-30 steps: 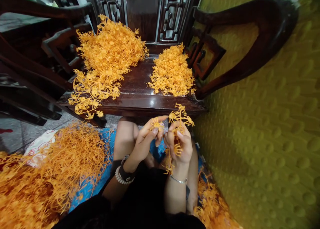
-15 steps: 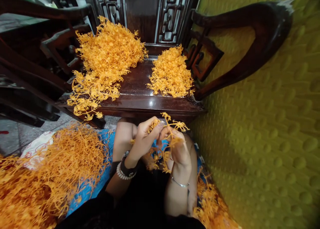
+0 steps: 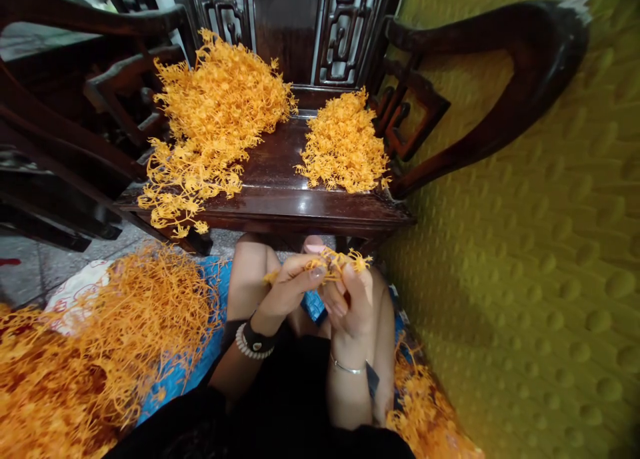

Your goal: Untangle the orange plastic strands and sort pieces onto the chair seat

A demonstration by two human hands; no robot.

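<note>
Both my hands meet over my knees, just below the front edge of a dark wooden chair seat (image 3: 280,202). My left hand (image 3: 287,289) and my right hand (image 3: 350,299) are both closed in a pinch on one small orange plastic sprig (image 3: 335,262), held flat between them. A beaded bracelet and dark band sit on my left wrist, a thin bangle on my right. On the seat lie a big loose heap of orange sprigs (image 3: 217,115) at the left and a smaller, tighter heap (image 3: 344,145) at the right.
A large mass of orange strands (image 3: 95,345) lies on a blue cloth (image 3: 205,359) on the floor at my left. More orange pieces (image 3: 425,405) lie at my right hip. A yellow-green textured wall (image 3: 525,245) fills the right side; the chair's curved arm (image 3: 500,112) crosses it.
The sprig stood upright in my right hand a second ago with long strands hanging; now both hands have come lower and closer and hold it flat and compact between them.
</note>
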